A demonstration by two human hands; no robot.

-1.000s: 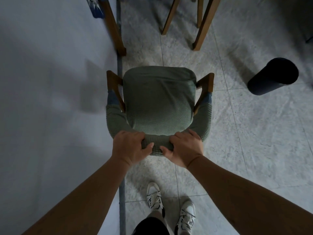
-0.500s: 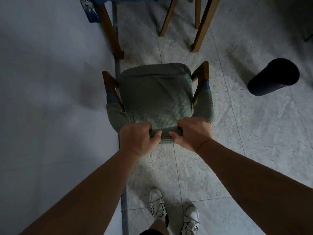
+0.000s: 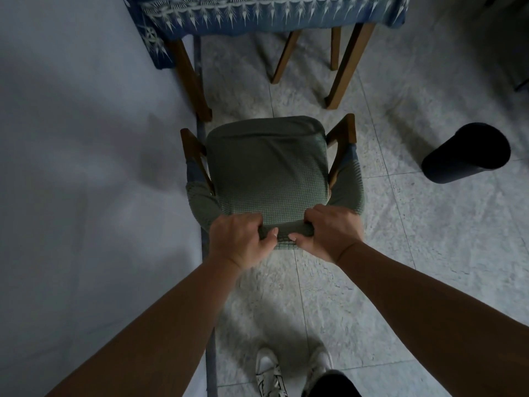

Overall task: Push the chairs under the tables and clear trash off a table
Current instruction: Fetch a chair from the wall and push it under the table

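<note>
A wooden chair with a green knitted cover (image 3: pixel 267 173) stands on the tiled floor just in front of me, its seat facing a table. My left hand (image 3: pixel 237 242) and my right hand (image 3: pixel 329 233) both grip the top of its covered backrest, thumbs on the near side. The table (image 3: pixel 269 15) lies beyond the chair at the top of the view, draped in a blue cloth with a white pattern, its wooden legs (image 3: pixel 347 67) showing below. The tabletop itself is out of view.
A pale wall (image 3: pixel 86 181) runs close along the chair's left side. A black cylindrical bin (image 3: pixel 466 153) stands on the floor to the right. Another chair's legs (image 3: pixel 286 57) show under the table. My white shoes (image 3: pixel 269 373) are on the tiles behind the chair.
The chair has slid forward toward the table with both hands still gripping its backrest. I have stepped after it, and the table's blue cloth has come into view.
</note>
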